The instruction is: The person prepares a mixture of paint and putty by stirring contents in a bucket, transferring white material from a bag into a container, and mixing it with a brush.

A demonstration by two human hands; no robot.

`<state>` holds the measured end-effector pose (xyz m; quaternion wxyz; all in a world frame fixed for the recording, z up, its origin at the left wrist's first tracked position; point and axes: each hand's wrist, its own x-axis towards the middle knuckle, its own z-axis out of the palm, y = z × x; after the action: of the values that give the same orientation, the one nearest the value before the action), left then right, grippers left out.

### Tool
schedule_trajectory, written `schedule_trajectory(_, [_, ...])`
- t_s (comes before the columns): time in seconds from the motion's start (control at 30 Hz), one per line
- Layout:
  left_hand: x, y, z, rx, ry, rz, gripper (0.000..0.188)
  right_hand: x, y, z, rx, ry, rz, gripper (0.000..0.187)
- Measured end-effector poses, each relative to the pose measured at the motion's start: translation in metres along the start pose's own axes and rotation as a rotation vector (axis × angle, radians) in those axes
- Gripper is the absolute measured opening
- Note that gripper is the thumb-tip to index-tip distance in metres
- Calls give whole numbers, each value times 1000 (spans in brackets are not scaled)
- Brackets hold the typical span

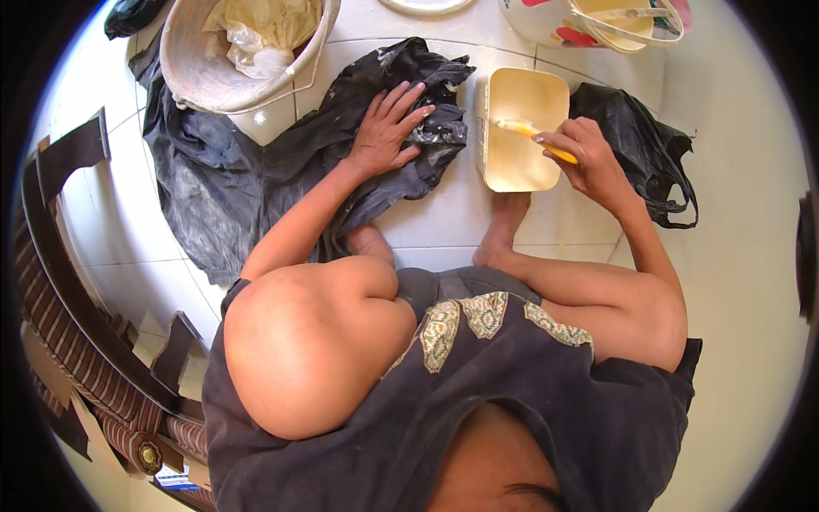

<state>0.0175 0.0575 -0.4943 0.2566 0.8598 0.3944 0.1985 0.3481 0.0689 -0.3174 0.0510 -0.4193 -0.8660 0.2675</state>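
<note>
My left hand [391,132] lies flat with fingers spread on a crumpled black cloth [256,171], smeared with white. The cloth is bunched and shiny near my fingertips. My right hand [582,158] grips a yellow-handled tool [556,152] between thumb and fingers. Its pale, whitish end points left over a cream rectangular tub [485,162]; I cannot tell what kind of tool it is. The tub stands on the tiles just beyond my right foot [503,230]. Pale residue coats its inside.
A stained white bucket [183,64] with crumpled plastic [264,34] inside stands at the far left. At the far right is a patterned bucket [533,21] with a cream container [627,38] at its mouth. A black plastic bag [640,145] lies right; carved wooden furniture [85,333] stands left.
</note>
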Motion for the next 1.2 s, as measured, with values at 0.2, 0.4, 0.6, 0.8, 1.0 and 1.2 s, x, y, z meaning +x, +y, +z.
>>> schedule_trajectory(0.2, [-1,0,-2,6,-25,-11,73,1,5,4,-199,95,3,41])
schedule_trajectory(0.4, [-1,0,-3,-12,-18,-10,74,-6,2,11,-290,138,29,44])
schedule_trajectory(0.6, [-4,-2,-1,-6,-25,-15,75,-13,-1,2,-202,-6,28,39])
schedule_trajectory(0.8, [-4,-1,-1,2,-30,-14,76,-15,-12,-10,-145,-100,-7,33])
schedule_trajectory(1.0, [-3,-1,-2,6,-37,-19,76,-19,-14,-14,-87,-143,-27,27])
schedule_trajectory(1.2, [-3,-1,-2,10,-30,-18,76,-28,-18,-16,34,-256,90,28])
